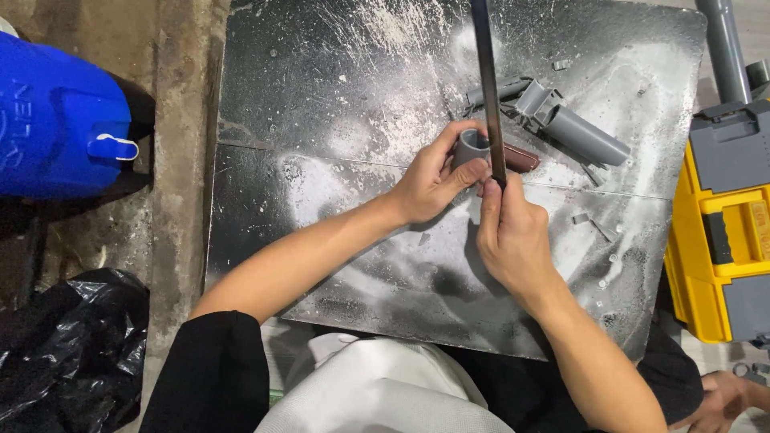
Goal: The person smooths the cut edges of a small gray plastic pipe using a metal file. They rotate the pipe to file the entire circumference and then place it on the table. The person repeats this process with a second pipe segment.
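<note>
So the left hand [429,180] was wrapped around a short grey pipe piece [470,147], fingers curled tight on it, holding it down on the dark, dusty counter [321,96] pretty much in the middle of the slab. The right hand [512,232] was gripping the near end of a long thin dark blade [487,80], fingers closed round it, with the blade running away from the person and lying right against the pipe piece's open end. Couldn't tell if the edge was actually biting into the plastic or just resting on it.

Just behind that sat a reddish-brown handle-shaped thing [521,158], and a bit further back a bigger grey pipe fitting [573,128] lying on its side. White dust and little grey offcuts were all over the slab. Off to the right was a yellow and grey toolbox [726,216], and on the left a blue jug [60,120] with a black plastic bag [68,353] below it.
</note>
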